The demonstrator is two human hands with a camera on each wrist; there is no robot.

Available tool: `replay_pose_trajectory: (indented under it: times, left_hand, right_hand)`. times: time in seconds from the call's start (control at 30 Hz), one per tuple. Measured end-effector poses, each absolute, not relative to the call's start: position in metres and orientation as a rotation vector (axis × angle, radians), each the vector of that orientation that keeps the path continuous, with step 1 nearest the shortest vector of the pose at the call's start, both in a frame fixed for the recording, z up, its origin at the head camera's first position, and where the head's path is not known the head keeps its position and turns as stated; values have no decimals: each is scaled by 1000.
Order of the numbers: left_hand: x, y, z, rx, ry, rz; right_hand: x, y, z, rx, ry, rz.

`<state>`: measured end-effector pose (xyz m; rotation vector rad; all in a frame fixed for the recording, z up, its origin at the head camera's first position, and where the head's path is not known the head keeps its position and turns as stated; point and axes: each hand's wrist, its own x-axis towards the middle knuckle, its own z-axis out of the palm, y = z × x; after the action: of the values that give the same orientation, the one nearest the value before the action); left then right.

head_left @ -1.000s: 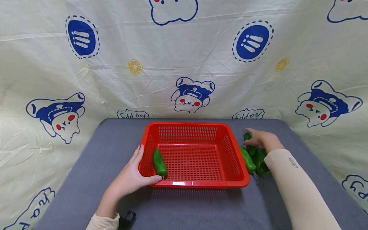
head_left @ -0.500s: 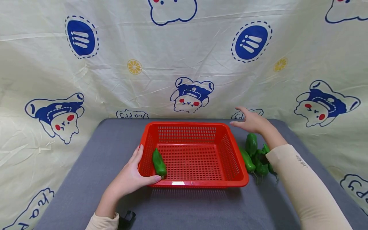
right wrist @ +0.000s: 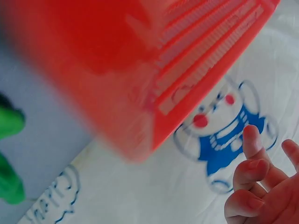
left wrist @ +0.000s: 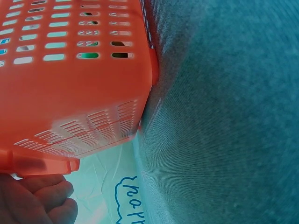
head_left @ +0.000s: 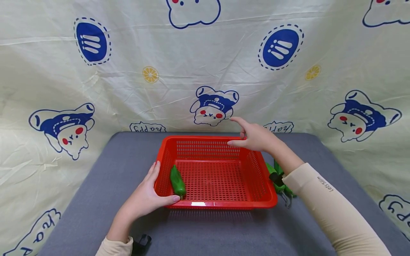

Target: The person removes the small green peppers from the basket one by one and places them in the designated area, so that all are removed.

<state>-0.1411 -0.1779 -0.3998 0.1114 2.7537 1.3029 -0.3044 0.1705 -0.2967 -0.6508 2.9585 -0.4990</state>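
Note:
A red plastic basket point(head_left: 211, 204) with slotted walls stands on the table. Inside, at its left, lies one green pepper point(head_left: 178, 183). My left hand point(head_left: 147, 193) grips the basket's front left corner, the thumb over the front rim and the fingers against the left side; the left wrist view shows its curled fingers point(left wrist: 53, 200) by the rim. Over the basket's far right corner is my right hand point(head_left: 256, 137), holding nothing, index finger and thumb spread apart. Just outside the right wall lie several green peppers point(head_left: 270, 168), partly hidden by the right wrist and sleeve.
The table has a grey cloth point(head_left: 205, 234). Behind it hangs a pale sheet point(head_left: 179, 99) printed with cartoon figures. A black strap point(head_left: 145, 241) shows at the left wrist, and another black band point(head_left: 276, 178) at the right wrist.
The right hand, earlier touching the peppers at the right, has lifted off them with nothing in it and moved left over the basket's far right corner. The left hand has stayed put.

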Motion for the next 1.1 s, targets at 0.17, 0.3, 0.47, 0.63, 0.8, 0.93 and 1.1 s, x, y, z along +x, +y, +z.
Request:
replay_pose_trajectory:
  times: [0.17,0.3,0.47,0.63,0.8,0.93,1.1]
  left_hand:
    - [-141,-177,-400,110,2754,1304]
    - [-142,-177,-400,111,2759,1301]
    - [-142,-177,-401,111,2755,1306]
    - [-142,-178,-402,113,2756,1310]
    - [-142,-178,-402,114,2762,1305]
    - [-142,-178,-402,115,2759,1310]
    - [-143,-178,-404,118,2773,1300]
  right_hand:
    - [-293,149,-298,-743,2934,-470]
    - [-289,136,-300,-819,2914,-447]
    - [-288,122,-306,-870,2871,-455]
    - [-284,106,-314,-913,2840,-415]
    - [-276,88,-323,-961,2811,-349]
    - [-272,76,-330,-1006,2756,-346]
    - [-268,60,-337,-1066,2678,-348]
